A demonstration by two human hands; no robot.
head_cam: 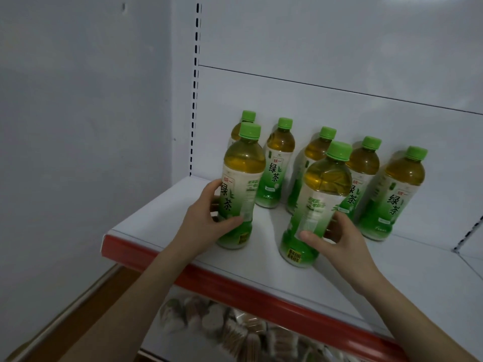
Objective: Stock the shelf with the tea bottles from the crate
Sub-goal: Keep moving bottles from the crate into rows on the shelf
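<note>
Five rear bottles (278, 163) block back; shelf (392, 278) front-right open.

Shelf (162, 218): back row of five bottles (277, 163) runs along the rear panel, from 10 o'clock to 3 o'clock. Front-left bottle (241, 189) stands at 9 o'clock, directly before the row's leftmost, held in your left hand (206, 220). Front-right bottle (313, 205) sits at 6 o'clock, before the row's third, held in your right hand (337, 239). Packaged goods (235, 327) lie on the level below.

rear-left green-capped plastic tea bottle (247, 118): body mostly hidden behind front bottle (244, 163) | brownish wrapped packets (222, 325) at bottom: blurred, unidentifiable
</note>
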